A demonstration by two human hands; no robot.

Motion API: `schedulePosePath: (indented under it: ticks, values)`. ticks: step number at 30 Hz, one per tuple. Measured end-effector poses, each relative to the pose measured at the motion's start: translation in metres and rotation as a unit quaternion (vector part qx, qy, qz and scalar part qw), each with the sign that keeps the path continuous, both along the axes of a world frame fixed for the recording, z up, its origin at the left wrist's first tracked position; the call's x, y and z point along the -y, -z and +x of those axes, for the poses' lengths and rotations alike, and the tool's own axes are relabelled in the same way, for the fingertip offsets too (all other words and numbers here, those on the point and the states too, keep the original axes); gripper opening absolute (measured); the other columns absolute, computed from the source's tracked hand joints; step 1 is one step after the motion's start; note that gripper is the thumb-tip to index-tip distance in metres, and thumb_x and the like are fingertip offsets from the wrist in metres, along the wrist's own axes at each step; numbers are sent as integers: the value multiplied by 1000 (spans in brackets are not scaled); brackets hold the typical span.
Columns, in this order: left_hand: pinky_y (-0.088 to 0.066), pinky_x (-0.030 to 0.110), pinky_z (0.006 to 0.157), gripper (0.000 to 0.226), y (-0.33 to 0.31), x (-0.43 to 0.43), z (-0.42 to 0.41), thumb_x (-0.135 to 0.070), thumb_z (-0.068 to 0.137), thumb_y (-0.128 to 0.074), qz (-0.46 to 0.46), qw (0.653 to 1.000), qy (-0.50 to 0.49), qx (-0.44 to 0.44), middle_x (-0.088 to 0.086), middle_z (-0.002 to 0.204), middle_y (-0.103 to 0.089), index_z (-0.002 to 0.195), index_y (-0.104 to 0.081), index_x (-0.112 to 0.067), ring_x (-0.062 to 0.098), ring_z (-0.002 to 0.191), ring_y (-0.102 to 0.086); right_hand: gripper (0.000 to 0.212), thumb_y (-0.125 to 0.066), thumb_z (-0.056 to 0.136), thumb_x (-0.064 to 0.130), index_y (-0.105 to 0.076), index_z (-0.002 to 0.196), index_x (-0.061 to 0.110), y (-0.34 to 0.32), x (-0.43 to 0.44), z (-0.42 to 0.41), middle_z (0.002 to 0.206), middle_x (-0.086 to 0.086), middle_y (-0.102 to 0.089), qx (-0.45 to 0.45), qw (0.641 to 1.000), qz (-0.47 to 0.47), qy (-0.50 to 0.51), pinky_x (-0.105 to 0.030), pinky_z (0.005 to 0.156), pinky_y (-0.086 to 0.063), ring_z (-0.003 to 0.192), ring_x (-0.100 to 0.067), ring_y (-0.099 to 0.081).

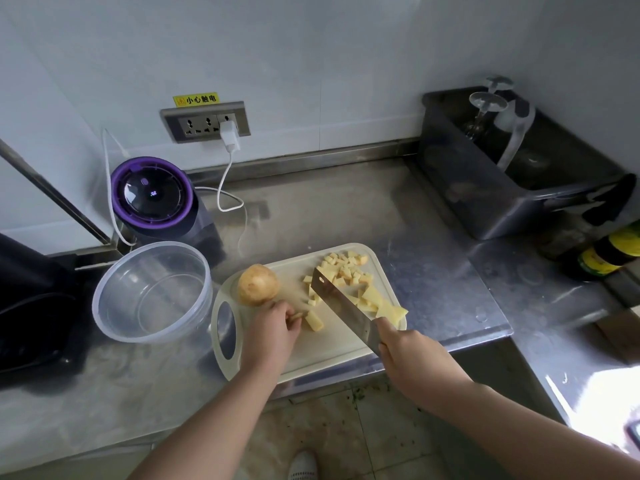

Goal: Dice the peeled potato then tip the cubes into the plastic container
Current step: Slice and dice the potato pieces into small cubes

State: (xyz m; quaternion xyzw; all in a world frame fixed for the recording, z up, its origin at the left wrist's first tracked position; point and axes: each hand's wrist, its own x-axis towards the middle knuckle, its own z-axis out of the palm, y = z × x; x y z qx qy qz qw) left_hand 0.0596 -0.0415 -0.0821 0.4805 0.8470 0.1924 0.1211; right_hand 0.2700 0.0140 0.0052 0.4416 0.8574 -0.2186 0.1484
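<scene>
A pale cutting board [325,344] lies on the steel counter. My left hand [275,329] pinches a potato strip [313,320] at the board's middle. My right hand [408,355] grips the handle of a cleaver [341,308], whose blade slants up and left over the board. Several potato cubes [346,270] and larger slices [381,304] are piled at the board's far right. A whole round potato [258,284] sits at the board's far left corner. The clear plastic container [152,291] stands empty to the left of the board.
A purple-lidded appliance [152,197] with a white cable stands behind the container. A dark appliance [27,299] fills the left edge. A steel tub [512,168] and dark bottles [609,254] sit at the right. The counter's front edge runs just below the board.
</scene>
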Motion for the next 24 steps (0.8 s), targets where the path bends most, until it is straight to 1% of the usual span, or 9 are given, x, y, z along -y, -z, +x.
schedulePosePath:
  ticks: [2,4,6,8,10,14,16,19,24]
  values:
    - [-41,20,62,17,-1,-6,2,-33,89,-63,4,1000,-13,0,-4,87,-65,88,-66,-17,11,72,-56,31,-36,104,18,-31,135,19,0,-1,1,107,-2,-62,-3,1000,2,0,-25,68,-53,76,-15,-61]
    - [-39,19,63,17,-1,-12,4,-33,90,-63,4,1000,-17,6,-3,92,-64,92,-66,-16,11,76,-57,31,-36,104,19,-31,134,19,-1,-2,1,98,0,-58,-4,1000,-1,2,-24,66,-50,72,-13,-57]
    - [-44,21,66,17,-1,-18,5,-31,90,-63,2,1000,-19,20,-2,97,-63,97,-65,-15,13,81,-59,30,-38,104,19,-32,134,19,-1,-3,1,96,2,-56,-2,1000,-7,7,-26,70,-53,74,-13,-58]
    - [-49,24,72,18,-1,-22,4,-29,90,-64,2,999,-21,33,-1,101,-64,101,-64,-15,15,86,-61,28,-38,104,18,-33,132,19,-1,-4,2,101,0,-60,5,1000,-7,11,-28,72,-54,79,-15,-62]
    - [-49,24,74,19,-1,-23,3,-28,89,-65,0,999,-17,40,0,103,-64,102,-65,-15,16,87,-61,27,-37,104,16,-33,130,18,-1,-4,3,104,-2,-63,11,1000,-5,11,-30,74,-54,84,-18,-65]
    - [-44,20,72,20,1,-20,1,-26,89,-65,-20,999,-2,41,-1,105,-63,106,-66,-15,15,89,-61,31,-36,103,16,-31,133,19,2,-4,0,100,-3,-61,16,1000,-2,0,-30,72,-55,80,-19,-64]
    - [-47,22,74,18,2,-19,-1,-23,88,-65,-22,998,-7,53,-1,103,-67,104,-68,-15,15,89,-62,32,-37,103,16,-30,134,20,4,-4,-2,104,-5,-62,16,1000,-2,-6,-33,74,-58,82,-20,-66]
    - [-51,25,77,15,2,-19,-4,-21,88,-66,-20,998,-8,64,1,98,-71,100,-70,-13,16,88,-64,33,-40,101,14,-31,132,21,6,-5,-3,103,-5,-63,14,1000,1,-15,-37,75,-59,82,-22,-67]
    - [-54,30,78,18,1,-21,-3,-24,86,-68,-16,996,-15,89,1,95,-73,101,-71,-14,17,87,-66,33,-40,99,10,-31,127,24,12,-5,-1,100,-3,-63,38,999,9,-27,-37,74,-58,81,-21,-66]
